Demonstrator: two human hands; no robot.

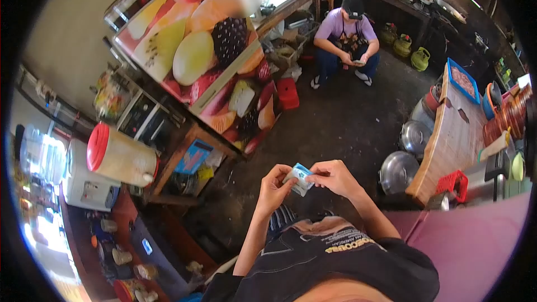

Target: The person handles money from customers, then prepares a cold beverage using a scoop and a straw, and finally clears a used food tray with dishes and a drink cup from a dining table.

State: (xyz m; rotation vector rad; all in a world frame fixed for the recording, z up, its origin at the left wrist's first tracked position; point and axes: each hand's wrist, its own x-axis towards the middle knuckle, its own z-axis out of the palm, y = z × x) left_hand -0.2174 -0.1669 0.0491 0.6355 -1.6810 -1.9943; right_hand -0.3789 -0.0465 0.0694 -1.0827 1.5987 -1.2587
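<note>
A small blue and white packet or card (300, 177) is held between both hands in front of the dark shirt. My left hand (276, 186) pinches its left side between thumb and fingers. From the right, my right hand (334, 178) grips the upper right edge with thumb and forefinger. The print on the item is too small to read. Below the hands is the floor, with striped cloth by the shirt hem.
Another person (348, 39) in a cap squats ahead, holding something small. A fruit-patterned fridge (207, 50) stands left, a red stool (288, 93) beside it. At right are a wooden table (447, 140), metal pots (398, 171) and a blue tray (463, 80); green gas cylinders (419, 59) stand behind.
</note>
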